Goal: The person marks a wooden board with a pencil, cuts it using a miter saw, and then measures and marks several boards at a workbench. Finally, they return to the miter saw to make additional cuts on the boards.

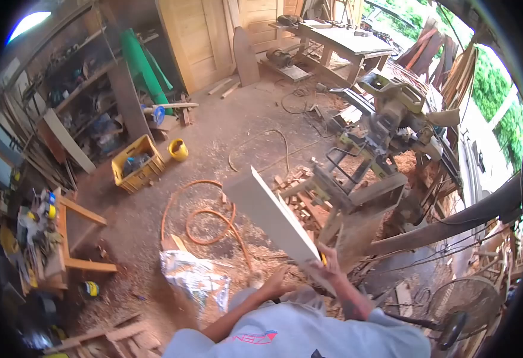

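Observation:
A long pale board [270,215] with a white edge slants up and away from my body. My right hand [327,269] is closed around its near end. A small yellow thing [323,258] shows beside those fingers, too small to name. Close to my waist, left of the board's lower end, is my left hand [276,284]. Its fingers look loosely apart with nothing visible in them, and it does not appear to touch the board.
A miter saw [393,113] stands on a stand at the right, with wood offcuts [300,179] beneath. An orange hose [193,238] coils over the shavings-covered floor. Crumpled silver sheeting [193,277] lies near my feet. A yellow crate [136,164] and a fan [464,304] flank the area.

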`<control>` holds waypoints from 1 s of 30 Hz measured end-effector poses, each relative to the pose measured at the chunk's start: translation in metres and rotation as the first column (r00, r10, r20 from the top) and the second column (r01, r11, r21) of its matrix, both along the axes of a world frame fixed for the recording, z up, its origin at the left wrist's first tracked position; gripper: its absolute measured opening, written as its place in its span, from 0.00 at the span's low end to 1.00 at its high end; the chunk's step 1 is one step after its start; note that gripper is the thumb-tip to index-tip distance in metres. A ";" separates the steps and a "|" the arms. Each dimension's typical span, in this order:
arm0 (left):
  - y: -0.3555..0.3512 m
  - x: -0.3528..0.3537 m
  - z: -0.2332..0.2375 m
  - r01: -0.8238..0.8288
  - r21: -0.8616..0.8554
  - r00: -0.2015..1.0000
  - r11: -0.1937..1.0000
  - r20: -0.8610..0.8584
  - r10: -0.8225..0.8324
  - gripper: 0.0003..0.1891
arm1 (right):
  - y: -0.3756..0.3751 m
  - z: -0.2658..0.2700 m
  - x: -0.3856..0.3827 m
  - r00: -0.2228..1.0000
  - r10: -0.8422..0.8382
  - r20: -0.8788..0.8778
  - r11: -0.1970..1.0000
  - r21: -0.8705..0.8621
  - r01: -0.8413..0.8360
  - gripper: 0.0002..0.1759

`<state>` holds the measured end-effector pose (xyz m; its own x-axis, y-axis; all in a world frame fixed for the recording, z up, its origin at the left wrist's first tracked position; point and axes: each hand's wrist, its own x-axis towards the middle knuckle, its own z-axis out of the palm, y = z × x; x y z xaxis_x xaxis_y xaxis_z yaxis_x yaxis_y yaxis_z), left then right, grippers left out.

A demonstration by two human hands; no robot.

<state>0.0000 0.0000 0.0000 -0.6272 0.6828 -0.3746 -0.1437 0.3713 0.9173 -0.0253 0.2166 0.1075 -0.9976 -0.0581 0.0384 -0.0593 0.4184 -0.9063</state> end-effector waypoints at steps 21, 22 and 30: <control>-0.072 -0.405 0.041 -0.133 0.242 0.961 0.961 -0.205 0.184 0.37 | -0.137 0.070 -0.382 0.866 -0.430 -0.254 0.796 -0.560 0.230 0.28; -0.068 -0.435 0.058 -0.066 0.227 0.966 0.972 -0.231 0.119 0.36 | -0.132 0.076 -0.400 0.859 -0.425 -0.287 0.767 -0.617 0.174 0.27; -0.017 -0.563 0.094 -0.055 0.542 0.944 0.839 -0.246 0.220 0.29 | -0.099 0.108 -0.497 0.581 -0.664 -0.471 0.748 -0.430 0.506 0.19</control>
